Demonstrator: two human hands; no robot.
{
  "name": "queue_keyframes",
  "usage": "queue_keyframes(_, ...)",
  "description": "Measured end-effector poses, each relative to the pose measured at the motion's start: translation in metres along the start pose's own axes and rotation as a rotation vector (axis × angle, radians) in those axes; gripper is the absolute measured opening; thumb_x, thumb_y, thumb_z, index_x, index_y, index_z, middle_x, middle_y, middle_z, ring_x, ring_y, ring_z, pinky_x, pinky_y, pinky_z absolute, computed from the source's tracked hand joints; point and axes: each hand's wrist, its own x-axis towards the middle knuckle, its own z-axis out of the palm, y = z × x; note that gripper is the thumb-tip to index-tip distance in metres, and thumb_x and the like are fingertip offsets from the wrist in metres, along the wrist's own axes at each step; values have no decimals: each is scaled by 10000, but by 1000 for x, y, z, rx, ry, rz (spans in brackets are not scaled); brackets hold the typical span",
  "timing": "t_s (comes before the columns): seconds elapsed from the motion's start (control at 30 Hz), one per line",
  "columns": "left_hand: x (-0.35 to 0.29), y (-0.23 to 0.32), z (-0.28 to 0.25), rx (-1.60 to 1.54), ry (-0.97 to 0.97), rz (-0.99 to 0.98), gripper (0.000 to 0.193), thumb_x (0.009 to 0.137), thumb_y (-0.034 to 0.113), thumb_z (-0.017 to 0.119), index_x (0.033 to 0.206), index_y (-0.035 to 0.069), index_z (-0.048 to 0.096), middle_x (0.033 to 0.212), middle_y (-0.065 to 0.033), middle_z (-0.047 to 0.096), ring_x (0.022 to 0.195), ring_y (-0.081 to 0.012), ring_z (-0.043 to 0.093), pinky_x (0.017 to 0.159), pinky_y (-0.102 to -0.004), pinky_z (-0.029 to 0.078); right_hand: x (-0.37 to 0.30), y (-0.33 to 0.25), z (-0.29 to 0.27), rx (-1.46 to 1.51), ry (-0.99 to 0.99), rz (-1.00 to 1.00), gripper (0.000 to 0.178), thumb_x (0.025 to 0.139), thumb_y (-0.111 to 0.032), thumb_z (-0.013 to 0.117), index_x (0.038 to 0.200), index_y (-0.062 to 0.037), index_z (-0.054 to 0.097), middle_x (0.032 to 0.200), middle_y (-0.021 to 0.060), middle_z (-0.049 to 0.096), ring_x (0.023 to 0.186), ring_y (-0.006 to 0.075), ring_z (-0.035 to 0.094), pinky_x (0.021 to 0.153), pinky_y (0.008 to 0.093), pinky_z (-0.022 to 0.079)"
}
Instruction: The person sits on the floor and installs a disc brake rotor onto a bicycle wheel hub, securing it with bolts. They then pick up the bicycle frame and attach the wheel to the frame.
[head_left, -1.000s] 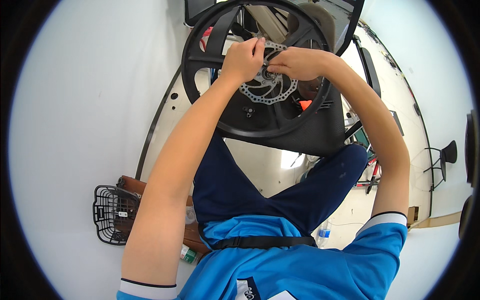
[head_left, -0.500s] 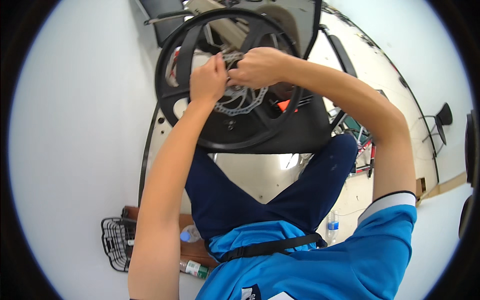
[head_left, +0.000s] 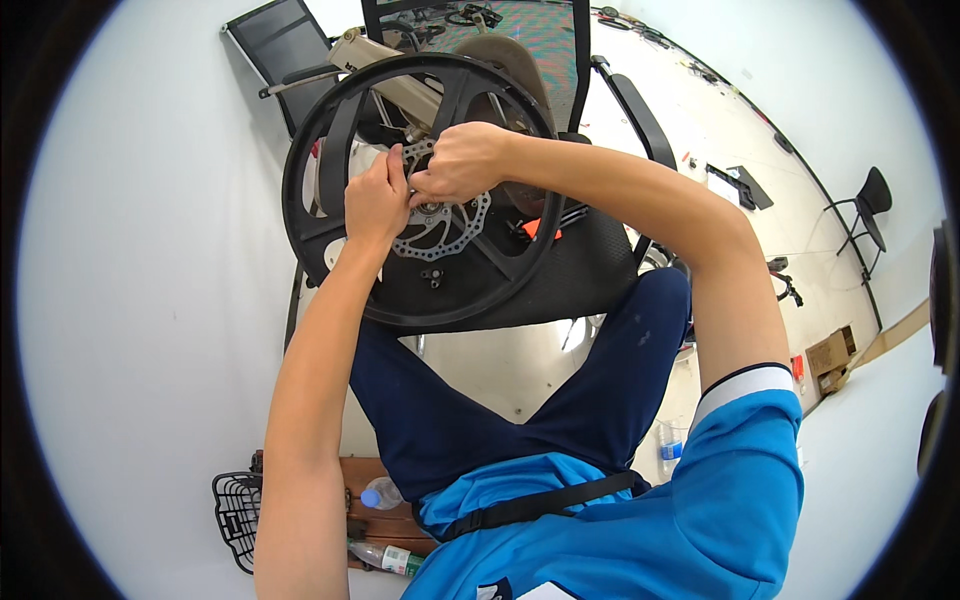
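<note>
A black spoked wheel (head_left: 294, 200) lies flat on the seat of a black chair (head_left: 590, 265) in front of my knees. At its centre is a silver perforated brake disc (head_left: 440, 253), partly covered by my hands. My left hand (head_left: 376, 197) is closed at the disc's left side, thumb and fingers pressed together near the hub. Beside it, my right hand (head_left: 462, 163) is curled over the disc close to the hub. Whatever the fingers of either hand grip is hidden. A few small screws (head_left: 432, 277) show between the spokes below the disc.
An orange object (head_left: 543, 230) lies on the seat by the wheel's right rim. Behind the wheel rests a beige frame tube (head_left: 395, 88). A black wire basket (head_left: 236, 515) and two plastic bottles (head_left: 382, 493) are low at the left. Another bottle (head_left: 670, 450) stands right of my leg.
The view has shifted, so the wheel and both hands appear lower and further left. Both hands stay closed at the hub, with little change in their grip.
</note>
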Motion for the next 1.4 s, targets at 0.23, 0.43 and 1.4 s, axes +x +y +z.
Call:
queue_keyframes(0.23, -1, -1, -5, -14, -20, 29, 430, 1024, 311, 459, 757, -2, 584, 589, -246, 556, 585, -448, 581, 524, -508, 420, 7, 6, 0, -81, -53, -107, 511, 950, -489, 524, 643, -80, 542, 508, 100, 569, 507, 307, 635, 475, 396, 503)
queue_keyframes(0.43, -4, -6, -1, 29, -29, 74, 350, 1010, 290, 482, 850, 15, 630, 659, -254, 593, 645, -451, 606, 550, -513, 446, 30, 33, -1, -147, -17, -386, 477, 906, -496, 573, 660, -91, 522, 525, 67, 584, 509, 289, 629, 448, 392, 468)
queue_keyframes(1.4, -1, 9, 1, -105, -8, 23, 356, 964, 324, 541, 788, 15, 552, 638, -231, 601, 631, -445, 608, 584, -494, 466, -139, -35, 4, 109, 501, 1288, 240, 879, -239, 617, 809, -20, 549, 667, 162, 602, 653, 377, 616, 591, 464, 487)
